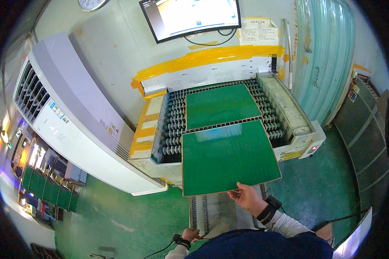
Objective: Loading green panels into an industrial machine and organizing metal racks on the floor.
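My right hand (247, 197) grips the near edge of a large green board (227, 157) and holds it flat, its far edge over the front of a roller conveyor machine (173, 129). A second green board (220, 105) lies on the rollers just beyond it. My left hand (190, 235) is low near my body, resting on the edge of a grey metal rack (216, 211) in front of me; I cannot tell whether its fingers hold anything.
A tall white cabinet unit (73, 121) stands left of the machine. A monitor (190, 17) hangs on the wall above. Clear plastic strip curtains (324, 60) hang at the right. More green boards stand in racks (52, 190) at far left. The floor is green.
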Tool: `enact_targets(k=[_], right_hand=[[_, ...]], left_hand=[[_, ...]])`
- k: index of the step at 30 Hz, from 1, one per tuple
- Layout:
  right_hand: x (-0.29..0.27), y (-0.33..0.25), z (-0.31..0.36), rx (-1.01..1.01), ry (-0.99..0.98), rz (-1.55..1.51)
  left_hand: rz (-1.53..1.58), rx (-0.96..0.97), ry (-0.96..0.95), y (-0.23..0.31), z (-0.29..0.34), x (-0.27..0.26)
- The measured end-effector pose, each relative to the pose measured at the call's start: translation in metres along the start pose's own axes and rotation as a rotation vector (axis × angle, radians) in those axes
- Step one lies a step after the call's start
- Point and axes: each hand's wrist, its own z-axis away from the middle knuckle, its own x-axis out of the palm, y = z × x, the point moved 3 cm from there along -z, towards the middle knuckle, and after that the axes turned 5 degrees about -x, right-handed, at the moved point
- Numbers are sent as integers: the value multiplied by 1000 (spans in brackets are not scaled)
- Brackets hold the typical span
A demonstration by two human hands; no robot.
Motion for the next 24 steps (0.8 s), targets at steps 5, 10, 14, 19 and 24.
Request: enact_targets(k=[5,10,14,19,24], right_hand=[[5,-4,-1,8,-1,22],[10,-10,-4,-76,-26,43],[12,-12,-8,-66,-78,66],[13,-15,-16,-76,-6,47],[12,-22,-23,-86,-7,62]], left_hand=[[38,10,-12,-7,-6,2],[128,-67,-56,-15,-12,5],[88,-59,-34,-13,-9,3],[88,-29,-29,-14,-9,1],[78,-38,-42,-22,-18,4]])
